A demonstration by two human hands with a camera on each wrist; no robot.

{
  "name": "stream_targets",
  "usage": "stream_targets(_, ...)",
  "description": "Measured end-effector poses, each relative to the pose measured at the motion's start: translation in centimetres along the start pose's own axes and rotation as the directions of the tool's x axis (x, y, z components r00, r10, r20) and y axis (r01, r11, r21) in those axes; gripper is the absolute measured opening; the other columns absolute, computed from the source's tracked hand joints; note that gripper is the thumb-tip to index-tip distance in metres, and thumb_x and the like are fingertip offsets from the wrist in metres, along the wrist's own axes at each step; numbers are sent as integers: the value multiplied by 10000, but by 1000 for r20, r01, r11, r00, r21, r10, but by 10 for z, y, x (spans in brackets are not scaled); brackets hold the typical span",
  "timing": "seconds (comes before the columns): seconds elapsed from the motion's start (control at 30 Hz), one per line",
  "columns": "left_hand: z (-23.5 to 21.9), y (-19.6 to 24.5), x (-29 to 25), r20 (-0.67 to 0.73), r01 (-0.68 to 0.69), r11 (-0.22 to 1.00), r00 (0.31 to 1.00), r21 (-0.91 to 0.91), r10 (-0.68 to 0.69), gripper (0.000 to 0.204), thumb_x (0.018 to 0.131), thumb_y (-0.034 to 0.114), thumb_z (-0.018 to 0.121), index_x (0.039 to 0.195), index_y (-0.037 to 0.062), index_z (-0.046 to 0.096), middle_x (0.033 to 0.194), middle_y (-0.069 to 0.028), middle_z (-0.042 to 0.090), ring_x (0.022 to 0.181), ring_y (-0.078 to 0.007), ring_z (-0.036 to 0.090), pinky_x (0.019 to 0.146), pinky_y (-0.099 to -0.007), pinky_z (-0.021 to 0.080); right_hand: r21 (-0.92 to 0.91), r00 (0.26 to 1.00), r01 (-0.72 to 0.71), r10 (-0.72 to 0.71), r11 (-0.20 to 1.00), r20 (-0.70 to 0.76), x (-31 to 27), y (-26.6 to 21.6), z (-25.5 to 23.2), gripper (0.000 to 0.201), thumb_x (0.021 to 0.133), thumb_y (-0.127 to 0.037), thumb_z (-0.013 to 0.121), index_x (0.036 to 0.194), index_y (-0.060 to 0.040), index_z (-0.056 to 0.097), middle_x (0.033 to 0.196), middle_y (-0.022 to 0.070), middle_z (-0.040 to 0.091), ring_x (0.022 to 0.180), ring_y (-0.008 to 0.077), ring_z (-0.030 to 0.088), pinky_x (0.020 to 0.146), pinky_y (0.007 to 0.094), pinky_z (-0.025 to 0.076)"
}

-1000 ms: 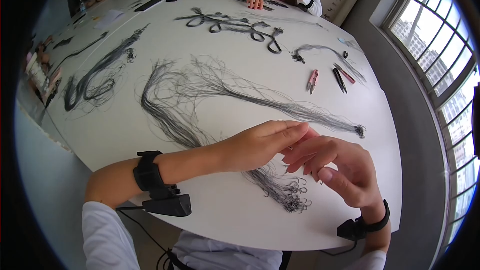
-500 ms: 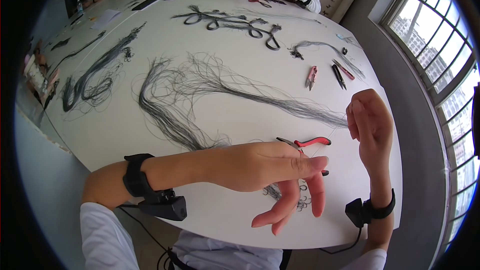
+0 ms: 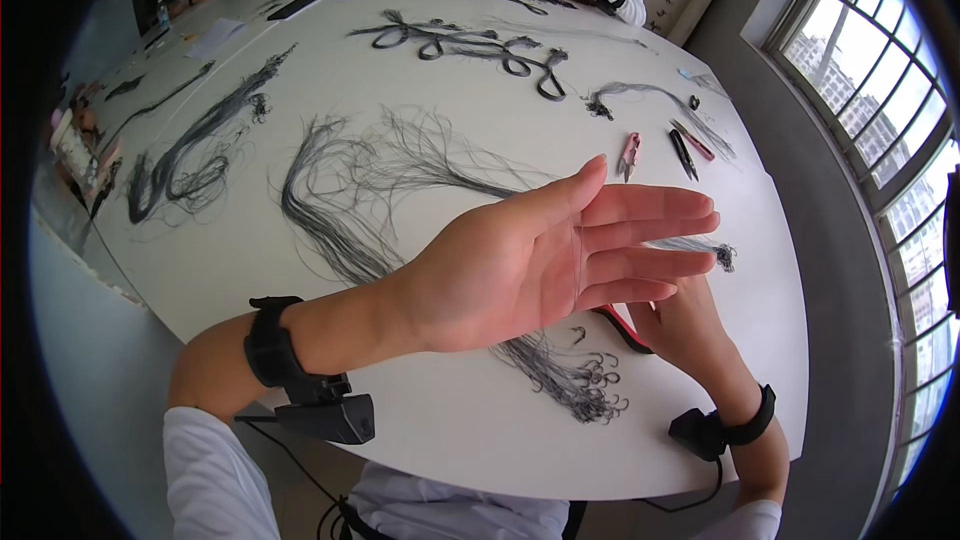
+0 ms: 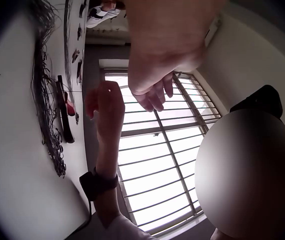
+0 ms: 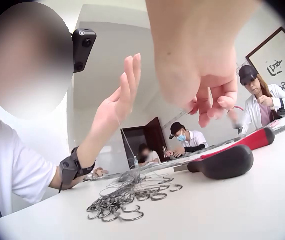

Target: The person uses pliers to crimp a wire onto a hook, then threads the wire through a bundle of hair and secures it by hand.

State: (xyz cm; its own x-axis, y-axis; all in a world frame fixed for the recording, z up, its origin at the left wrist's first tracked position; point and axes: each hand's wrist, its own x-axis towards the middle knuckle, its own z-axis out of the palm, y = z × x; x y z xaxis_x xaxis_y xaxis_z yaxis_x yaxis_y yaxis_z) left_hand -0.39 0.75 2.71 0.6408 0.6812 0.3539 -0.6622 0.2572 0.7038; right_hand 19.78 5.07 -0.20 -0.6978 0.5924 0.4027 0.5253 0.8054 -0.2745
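Observation:
My left hand (image 3: 545, 265) is held over the table, palm turned up and fingers straight. A thin fishing line (image 5: 126, 137) crosses its palm and runs down toward a heap of fish hooks (image 5: 117, 202). Partly hidden behind the left fingers, my right hand (image 3: 695, 330) has its fingers curled. In the left wrist view a fine strand reaches the fingertips of that right hand (image 4: 107, 102), which pinch it. Red-and-black handled pliers (image 5: 227, 162) lie on the table beside the hooks, mostly covered by my hands in the head view.
Long bundles of dark line (image 3: 340, 230) spread across the white table (image 3: 450, 440). Pink snips (image 3: 628, 155) and black snips (image 3: 683, 155) lie to the right. Looped bundles (image 3: 470, 45) and phones (image 3: 295, 7) are farther back, with other people seated at the far edge.
My hands were together, then the right hand pulled away right while the left hung palm down over the pliers. Now the left palm faces up and the right hand is back near it.

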Motion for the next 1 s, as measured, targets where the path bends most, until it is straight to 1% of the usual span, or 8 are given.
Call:
stream_targets(0.07,1,0,0,-81,-34,999,996,2,34,574,968,423,232,1356,5,293,1398,-67,335,1276,-208,335,1045,-342,285,20,995,50,-52,999,86,-2,-12,7,89,777,-41,589,841,-46,528,621,74,566,511,268,537,424,366,377)
stream_targets(0.17,-4,-6,0,-133,-82,992,987,96,94,564,975,397,160,1398,25,194,1448,-103,242,1329,-244,252,1078,-358,237,105,989,123,-131,987,73,-1,-33,14,89,796,-61,594,830,-52,512,591,58,531,485,241,515,409,346,363)
stream_targets(0.37,-19,-19,-2,-229,-57,971,967,233,112,555,969,389,233,1400,40,195,1438,-103,260,1314,-229,276,1075,-348,231,127,960,229,-245,965,133,-5,-56,11,137,769,-75,620,822,-41,498,609,39,495,507,211,498,419,333,361)
stream_targets(0.47,-15,-16,-1,-238,-61,984,966,166,100,537,970,379,233,1381,34,234,1408,-126,306,1276,-247,338,1050,-356,278,124,979,177,-188,976,82,-5,-57,9,117,759,-31,610,815,-28,507,642,64,504,560,236,518,464,329,401)
stream_targets(0.57,-14,-9,-3,-197,-37,996,979,80,52,512,973,372,211,1327,20,322,1335,-167,399,1187,-271,449,999,-365,350,353,999,21,-7,935,-41,-5,-52,10,82,781,4,575,853,-3,536,727,91,553,665,224,576,568,303,460)
stream_targets(0.63,-16,-7,-6,-164,-3,999,986,44,10,506,975,368,198,1293,14,369,1290,-186,449,1131,-283,505,966,-369,388,762,963,-247,239,598,124,-6,-50,8,100,810,17,539,908,18,557,829,111,599,768,195,607,680,287,476)
stream_targets(0.67,-19,-8,-7,-157,5,999,988,38,1,502,976,362,188,1262,7,396,1259,-199,475,1091,-281,535,943,-363,407,765,948,-298,275,571,164,-6,-53,1,93,830,-5,538,910,28,570,883,114,617,818,160,602,715,279,471)
stream_targets(1.0,-14,-15,-3,-335,-40,972,935,231,118,495,979,331,200,1256,-19,413,1310,-144,446,1216,-220,414,1023,-356,301,544,980,24,87,839,-178,-4,-58,5,49,762,21,594,809,27,581,974,131,586,851,215,596,718,284,462)
